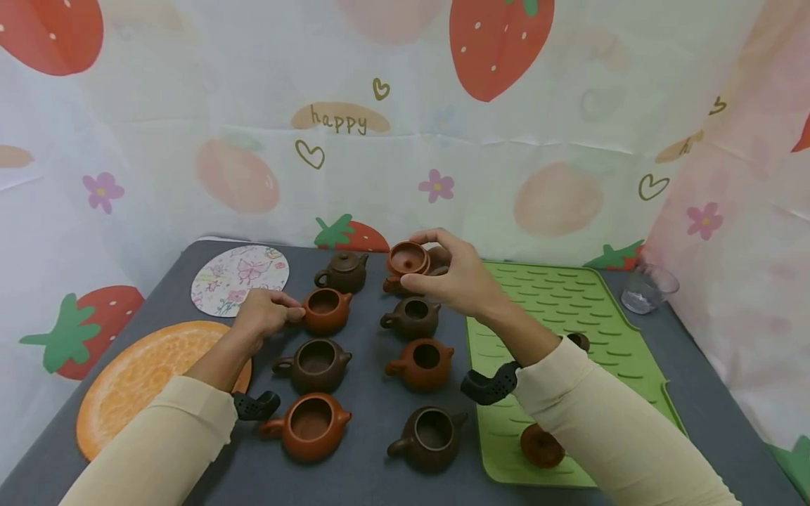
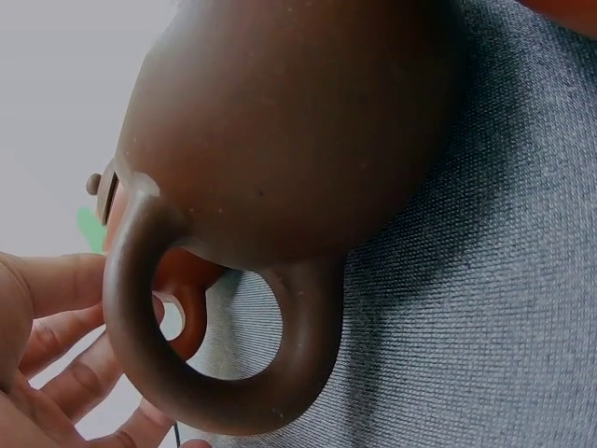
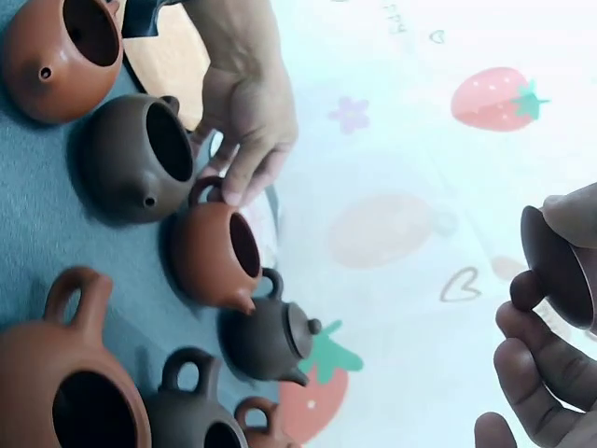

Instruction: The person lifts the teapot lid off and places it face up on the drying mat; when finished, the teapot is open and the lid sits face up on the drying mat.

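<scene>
My left hand [image 1: 266,313] pinches the handle of an orange-brown clay teapot [image 1: 325,310], whose top is uncovered; it stands second from the back in the left row. Behind it stands a dark teapot [image 1: 346,273] with its lid on. A brown teapot [image 2: 289,131] looms large in the left wrist view. My right hand [image 1: 458,274] grips a reddish-brown lid [image 1: 408,258] by its edge above the back of the right row, its hollow underside toward the head camera. Its knob [image 3: 527,289] shows in the right wrist view. Below, a small orange teapot [image 3: 266,425] is partly hidden.
Nearer in the left row are a brown teapot [image 1: 316,365] and an orange one [image 1: 312,427]. The right row holds several uncovered teapots [image 1: 425,363]. Lids [image 1: 542,445] lie on the green mat [image 1: 538,295]. A glass [image 1: 647,289] stands behind; round mats [image 1: 139,379] lie left.
</scene>
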A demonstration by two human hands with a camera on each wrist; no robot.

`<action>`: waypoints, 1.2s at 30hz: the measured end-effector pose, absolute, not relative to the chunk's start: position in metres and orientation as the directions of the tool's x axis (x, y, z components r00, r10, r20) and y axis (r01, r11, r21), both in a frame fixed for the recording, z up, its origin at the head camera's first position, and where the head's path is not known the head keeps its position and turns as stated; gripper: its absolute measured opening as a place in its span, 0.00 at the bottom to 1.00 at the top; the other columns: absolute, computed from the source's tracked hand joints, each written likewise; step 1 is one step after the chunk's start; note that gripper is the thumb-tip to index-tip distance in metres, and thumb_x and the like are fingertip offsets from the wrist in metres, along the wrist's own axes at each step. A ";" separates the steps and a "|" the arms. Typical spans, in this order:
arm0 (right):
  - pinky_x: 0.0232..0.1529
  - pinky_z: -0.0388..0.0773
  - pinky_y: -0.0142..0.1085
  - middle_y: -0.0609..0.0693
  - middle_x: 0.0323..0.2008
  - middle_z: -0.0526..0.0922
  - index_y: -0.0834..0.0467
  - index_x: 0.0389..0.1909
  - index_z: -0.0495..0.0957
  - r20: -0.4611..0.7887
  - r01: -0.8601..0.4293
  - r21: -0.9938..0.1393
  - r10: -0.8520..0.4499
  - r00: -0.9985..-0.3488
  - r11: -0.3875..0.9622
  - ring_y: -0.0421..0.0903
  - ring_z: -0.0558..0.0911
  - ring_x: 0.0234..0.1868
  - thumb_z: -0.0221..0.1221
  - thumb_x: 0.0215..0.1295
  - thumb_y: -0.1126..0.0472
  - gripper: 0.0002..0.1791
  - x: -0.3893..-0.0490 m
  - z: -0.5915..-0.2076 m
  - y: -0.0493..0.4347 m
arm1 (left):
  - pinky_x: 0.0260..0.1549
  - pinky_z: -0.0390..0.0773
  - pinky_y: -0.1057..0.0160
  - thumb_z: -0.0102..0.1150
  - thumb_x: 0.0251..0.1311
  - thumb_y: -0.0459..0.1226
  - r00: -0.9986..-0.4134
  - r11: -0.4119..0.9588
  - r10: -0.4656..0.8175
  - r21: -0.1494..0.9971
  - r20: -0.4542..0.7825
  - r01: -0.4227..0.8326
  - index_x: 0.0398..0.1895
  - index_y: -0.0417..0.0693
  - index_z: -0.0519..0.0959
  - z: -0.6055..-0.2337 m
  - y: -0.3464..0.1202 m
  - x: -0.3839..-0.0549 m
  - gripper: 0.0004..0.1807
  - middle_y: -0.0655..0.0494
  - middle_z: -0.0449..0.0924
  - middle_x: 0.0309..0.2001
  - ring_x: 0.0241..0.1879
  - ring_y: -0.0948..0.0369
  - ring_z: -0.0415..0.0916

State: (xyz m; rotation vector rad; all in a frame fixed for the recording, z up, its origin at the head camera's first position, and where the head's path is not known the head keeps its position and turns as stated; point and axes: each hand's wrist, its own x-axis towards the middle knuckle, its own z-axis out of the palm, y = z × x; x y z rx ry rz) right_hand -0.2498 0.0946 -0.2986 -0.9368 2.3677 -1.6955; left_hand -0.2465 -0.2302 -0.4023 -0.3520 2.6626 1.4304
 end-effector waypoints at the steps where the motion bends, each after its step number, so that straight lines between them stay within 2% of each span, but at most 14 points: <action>1: 0.39 0.78 0.44 0.57 0.39 0.81 0.59 0.60 0.70 0.282 -0.433 -0.879 -0.515 -0.809 0.199 0.50 0.81 0.40 0.66 0.60 0.66 0.27 -0.250 -0.298 0.098 | 0.31 0.71 0.58 0.64 0.62 0.36 -0.969 0.534 -0.156 0.809 -0.193 -0.247 0.39 0.36 0.84 -0.402 -0.230 -0.246 0.10 0.47 0.80 0.35 0.36 0.51 0.74; 7: 0.36 0.77 0.42 0.57 0.38 0.82 0.58 0.59 0.71 0.279 -0.424 -0.880 -0.490 -0.826 0.214 0.51 0.81 0.37 0.66 0.59 0.66 0.26 -0.246 -0.296 0.117 | 0.31 0.71 0.57 0.64 0.62 0.36 -0.969 0.537 -0.160 0.807 -0.190 -0.246 0.39 0.36 0.84 -0.402 -0.230 -0.246 0.10 0.47 0.80 0.35 0.35 0.52 0.73; 12: 0.39 0.78 0.41 0.56 0.39 0.82 0.58 0.60 0.71 0.266 -0.418 -0.875 -0.478 -0.837 0.245 0.51 0.81 0.39 0.67 0.59 0.66 0.27 -0.244 -0.299 0.134 | 0.31 0.71 0.57 0.63 0.62 0.36 -0.967 0.547 -0.164 0.797 -0.196 -0.255 0.39 0.37 0.84 -0.402 -0.230 -0.245 0.10 0.46 0.79 0.36 0.35 0.52 0.72; 22: 0.38 0.78 0.38 0.60 0.45 0.81 0.61 0.61 0.68 0.202 -0.344 -0.898 -0.438 -0.876 0.275 0.52 0.81 0.42 0.65 0.60 0.69 0.28 -0.241 -0.305 0.171 | 0.30 0.70 0.58 0.64 0.61 0.36 -0.968 0.546 -0.162 0.800 -0.192 -0.250 0.38 0.37 0.84 -0.399 -0.229 -0.245 0.09 0.47 0.80 0.35 0.35 0.52 0.73; 30: 0.31 0.75 0.37 0.57 0.43 0.82 0.58 0.61 0.70 0.170 -0.325 -0.870 -0.393 -0.903 0.370 0.52 0.80 0.40 0.66 0.61 0.64 0.27 -0.240 -0.308 0.192 | 0.30 0.70 0.58 0.64 0.61 0.36 -0.968 0.556 -0.161 0.793 -0.194 -0.251 0.39 0.37 0.84 -0.397 -0.229 -0.245 0.10 0.46 0.80 0.35 0.34 0.53 0.73; 36: 0.34 0.77 0.38 0.59 0.42 0.82 0.58 0.61 0.69 0.143 -0.302 -0.866 -0.381 -0.914 0.399 0.51 0.81 0.41 0.66 0.61 0.64 0.28 -0.242 -0.314 0.205 | 0.28 0.70 0.59 0.64 0.61 0.36 -0.969 0.553 -0.157 0.796 -0.192 -0.247 0.38 0.36 0.84 -0.398 -0.229 -0.245 0.10 0.47 0.80 0.33 0.33 0.53 0.73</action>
